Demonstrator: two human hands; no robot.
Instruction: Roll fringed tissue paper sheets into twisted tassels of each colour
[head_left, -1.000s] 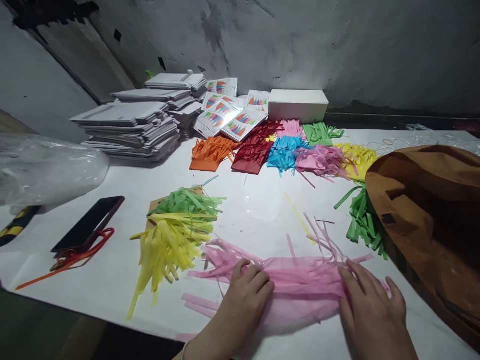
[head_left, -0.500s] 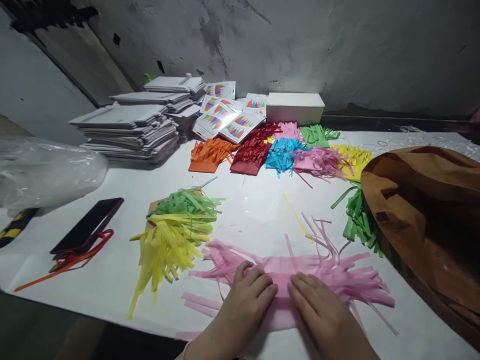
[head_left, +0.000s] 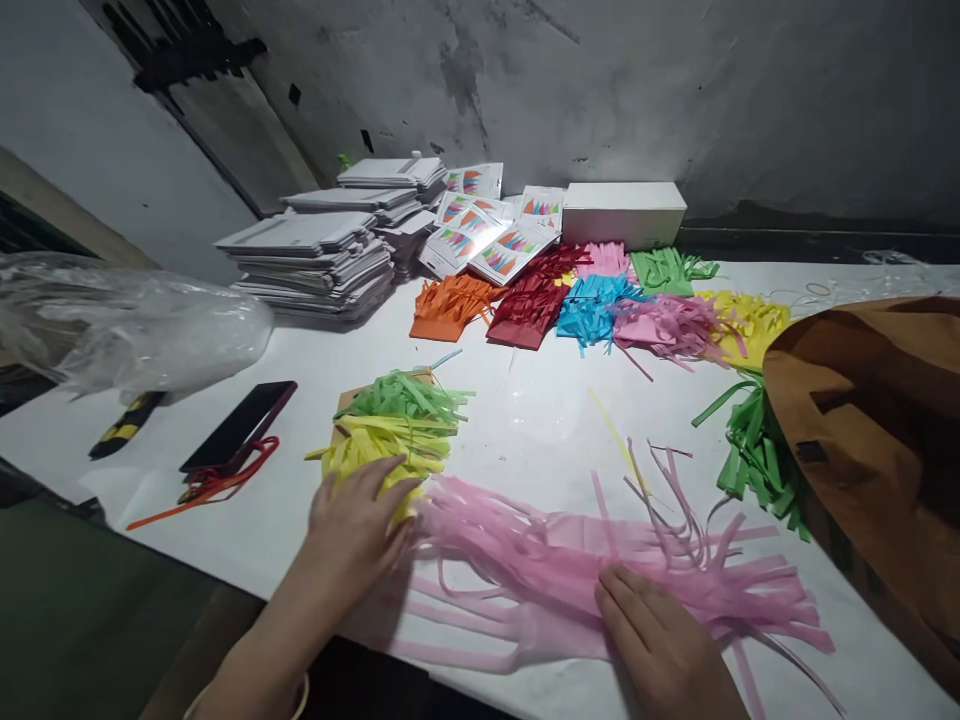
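Observation:
Pink fringed tissue paper [head_left: 555, 560] is spread along the front of the table, its cut strips fanning out to both sides. My right hand [head_left: 664, 635] lies on the middle of it, fingers stretched out and pressing down. At the pink paper's left end, my left hand [head_left: 364, 515] hovers or rests over the yellow fringed tissue [head_left: 360, 440], fingers spread; whether it touches is unclear. Green fringed tissue [head_left: 405, 395] sits just behind the yellow one, on a brown card [head_left: 349, 400] that is partly covered.
At the back are stacked white packets [head_left: 307, 260], printed cards [head_left: 510, 250], a white box [head_left: 624, 213] and several coloured fringe bundles [head_left: 525, 305]. A phone [head_left: 240, 428], a black-yellow tool [head_left: 127, 425] and a plastic bag [head_left: 187, 325] lie left. A brown bag [head_left: 885, 420] stands right.
My left hand has left the middle of the pink paper and moved left over the yellow fringe. My right hand stays on the pink paper. The view has turned slightly left.

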